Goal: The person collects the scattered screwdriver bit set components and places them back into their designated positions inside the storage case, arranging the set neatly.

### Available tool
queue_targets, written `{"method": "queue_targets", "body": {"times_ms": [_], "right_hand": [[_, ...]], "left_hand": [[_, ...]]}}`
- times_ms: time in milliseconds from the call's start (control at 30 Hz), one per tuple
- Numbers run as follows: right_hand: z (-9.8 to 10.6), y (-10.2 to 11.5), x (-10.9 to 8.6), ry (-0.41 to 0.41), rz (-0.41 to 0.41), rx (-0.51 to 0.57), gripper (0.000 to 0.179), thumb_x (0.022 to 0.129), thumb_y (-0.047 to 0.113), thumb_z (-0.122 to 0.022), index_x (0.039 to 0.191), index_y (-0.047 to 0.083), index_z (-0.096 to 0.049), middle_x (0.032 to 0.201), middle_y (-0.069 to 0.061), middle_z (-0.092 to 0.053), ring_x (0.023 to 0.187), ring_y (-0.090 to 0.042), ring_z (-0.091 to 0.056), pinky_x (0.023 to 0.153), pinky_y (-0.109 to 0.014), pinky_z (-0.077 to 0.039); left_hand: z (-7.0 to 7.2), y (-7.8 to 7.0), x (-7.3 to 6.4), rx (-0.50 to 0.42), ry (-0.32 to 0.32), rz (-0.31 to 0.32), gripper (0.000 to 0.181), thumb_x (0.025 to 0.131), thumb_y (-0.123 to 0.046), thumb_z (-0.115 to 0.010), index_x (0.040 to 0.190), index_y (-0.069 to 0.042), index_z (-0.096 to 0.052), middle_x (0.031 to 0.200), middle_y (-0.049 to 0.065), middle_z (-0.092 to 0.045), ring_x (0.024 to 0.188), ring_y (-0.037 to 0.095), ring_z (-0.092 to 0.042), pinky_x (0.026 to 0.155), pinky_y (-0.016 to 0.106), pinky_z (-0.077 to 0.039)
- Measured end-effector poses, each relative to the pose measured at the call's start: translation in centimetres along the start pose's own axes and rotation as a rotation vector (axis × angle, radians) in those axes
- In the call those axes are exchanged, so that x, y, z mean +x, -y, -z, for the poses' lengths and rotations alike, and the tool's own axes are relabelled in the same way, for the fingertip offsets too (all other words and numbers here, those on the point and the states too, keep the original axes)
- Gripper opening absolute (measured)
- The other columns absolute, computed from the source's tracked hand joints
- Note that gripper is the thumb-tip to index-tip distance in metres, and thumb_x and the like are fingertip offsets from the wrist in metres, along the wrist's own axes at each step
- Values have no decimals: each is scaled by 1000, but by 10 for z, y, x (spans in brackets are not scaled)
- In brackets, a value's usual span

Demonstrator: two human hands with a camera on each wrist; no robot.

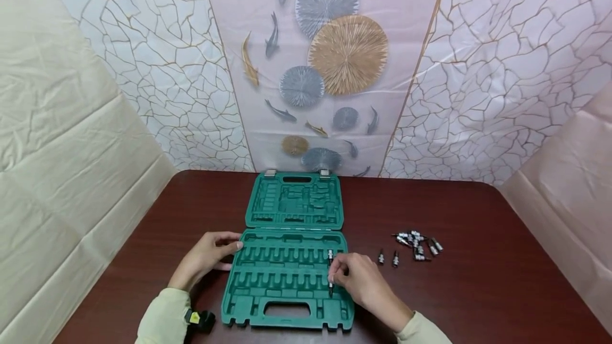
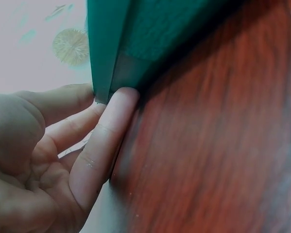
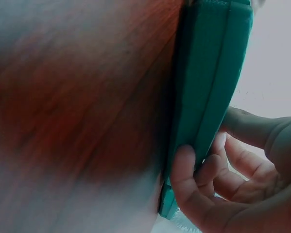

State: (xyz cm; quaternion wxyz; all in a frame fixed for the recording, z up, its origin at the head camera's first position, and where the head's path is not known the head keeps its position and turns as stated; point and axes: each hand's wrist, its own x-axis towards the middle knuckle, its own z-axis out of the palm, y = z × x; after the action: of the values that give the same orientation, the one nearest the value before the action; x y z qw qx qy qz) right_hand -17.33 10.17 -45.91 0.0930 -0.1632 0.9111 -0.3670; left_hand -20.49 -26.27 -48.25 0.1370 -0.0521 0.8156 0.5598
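Note:
A green plastic tool case (image 1: 287,318) lies unfolded on the table, its lower half full of moulded slots. My left hand (image 1: 206,256) grips the case's left rim, thumb on top and fingers against the side wall; the left wrist view shows that side of the case (image 2: 106,48) close up. Over the right end of the front slot row, my right hand (image 1: 356,277) pinches a bit socket (image 1: 331,288), its dark tip towards me. Another bit socket (image 1: 330,254) sits in the back row. In the right wrist view the case wall hides the pinched piece.
Several loose bit sockets (image 1: 417,243) lie heaped right of the case, with two more apart, one a bit socket (image 1: 381,257) nearer my right hand. The case lid (image 1: 294,222) lies flat behind. Patterned cloth (image 1: 315,121) hangs beyond the brown table (image 1: 478,280).

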Motion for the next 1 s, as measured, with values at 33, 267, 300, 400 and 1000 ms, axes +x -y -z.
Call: {"method": "queue_targets", "body": {"times_ms": [33, 267, 300, 400, 1000], "right_hand": [[-1, 0, 0, -3, -6, 6, 21, 95, 6, -77, 79, 18, -71, 70, 8, -64, 60, -10, -54, 56, -26, -43], [-4, 2, 1, -66, -7, -55, 18, 92, 9, -82, 86, 17, -67, 79, 5, -59, 69, -11, -51, 62, -29, -43], [-4, 1, 0, -77, -15, -56, 18, 91, 9, -83, 89, 16, -67, 83, 4, -59, 73, -12, -52, 65, -31, -45], [-2, -6, -2, -118, -68, 13, 17, 91, 13, -84, 98, 15, -68, 96, 0, -58, 80, -15, -51, 71, -35, -46], [9, -32, 8, -78, -316, 575, 29, 103, 1, -61, 128, -12, -57, 102, -17, -69, 72, -23, -68, 66, -41, -62]], "left_hand": [[0, 0, 0, 2, -2, -1, 43, 105, -19, -69, 143, 0, -64, 132, 20, -66, 115, 29, -70, 76, 42, -65], [1, 2, -1, -4, -9, -6, 43, 105, -18, -68, 144, 0, -63, 132, 20, -66, 115, 30, -70, 77, 42, -65], [1, 3, 0, -6, -10, -4, 43, 105, -18, -68, 144, 0, -63, 131, 20, -67, 115, 30, -70, 76, 42, -65], [-1, 3, 0, -8, -15, -1, 43, 105, -19, -68, 143, -1, -63, 129, 19, -68, 112, 28, -71, 76, 42, -65], [-7, -7, -6, 62, -43, -28, 33, 107, -9, -61, 137, 4, -64, 108, 14, -71, 82, 22, -69, 64, 39, -63]]}}
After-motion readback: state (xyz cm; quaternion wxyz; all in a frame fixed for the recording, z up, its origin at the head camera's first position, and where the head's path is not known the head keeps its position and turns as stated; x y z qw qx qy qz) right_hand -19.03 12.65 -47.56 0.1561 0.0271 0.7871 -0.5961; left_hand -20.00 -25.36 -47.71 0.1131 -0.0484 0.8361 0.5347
